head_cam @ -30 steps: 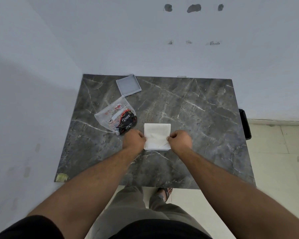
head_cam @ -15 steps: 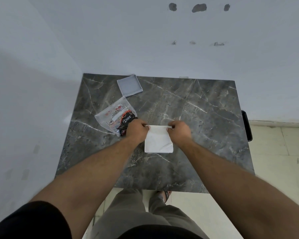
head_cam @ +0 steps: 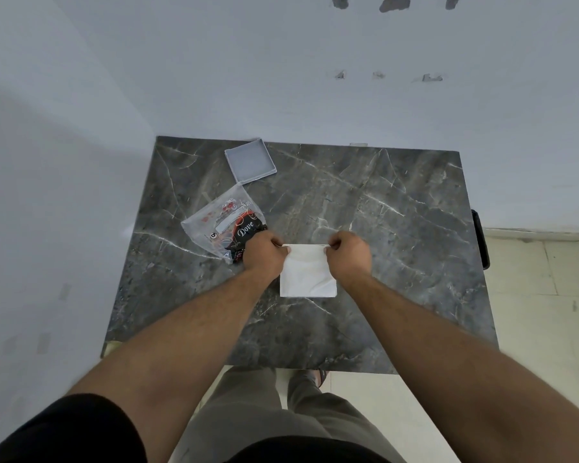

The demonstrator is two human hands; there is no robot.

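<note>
Risk: left hand (head_cam: 263, 253) and right hand (head_cam: 348, 253) pinch far corners of the white napkin (head_cam: 308, 277); uneven pulling could tear or skew it.

Single view: a wide-angle camera worn on the standing person's head, facing forward and steeply down across the near edge of the desk (head_cam: 381, 228). It is near; both forearms enter from the bottom corners, yet the whole desk top fits. The left hand (head_cam: 263, 250) and right hand (head_cam: 348, 253), pinching a white napkin (head_cam: 306, 275), sit at centre; wall (head_cam: 281, 78) above, tiled floor (head_cam: 532, 279) beyond the right edge.
</note>
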